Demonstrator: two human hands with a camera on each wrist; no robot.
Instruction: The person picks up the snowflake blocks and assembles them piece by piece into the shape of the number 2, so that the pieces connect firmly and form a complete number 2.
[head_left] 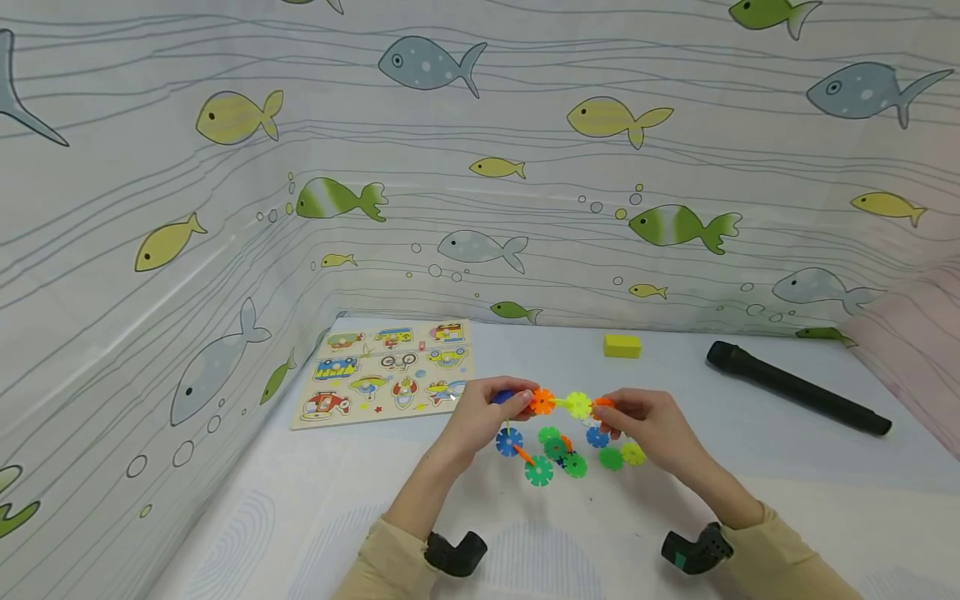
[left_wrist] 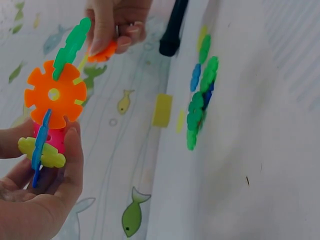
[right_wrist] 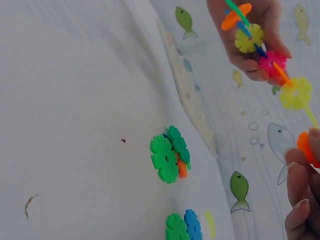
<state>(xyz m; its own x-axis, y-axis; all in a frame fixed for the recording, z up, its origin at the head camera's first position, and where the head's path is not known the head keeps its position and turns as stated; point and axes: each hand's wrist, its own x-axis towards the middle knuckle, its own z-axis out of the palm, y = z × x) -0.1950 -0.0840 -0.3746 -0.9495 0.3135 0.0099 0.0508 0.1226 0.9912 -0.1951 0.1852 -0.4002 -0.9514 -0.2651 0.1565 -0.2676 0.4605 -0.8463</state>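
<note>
The curled left hand (head_left: 477,414) grips a multicoloured chain of notched plastic discs (head_left: 578,406) partway along; the curled right hand (head_left: 651,419) pinches its orange disc (right_wrist: 304,146), apparently steadying it above the white surface (head_left: 536,354).

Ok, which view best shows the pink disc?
Right wrist view: the pink disc faces the camera, largely uncovered. The left wrist view shows it partly behind a blue disc and a yellow disc; head view doesn't clearly show it.
</note>
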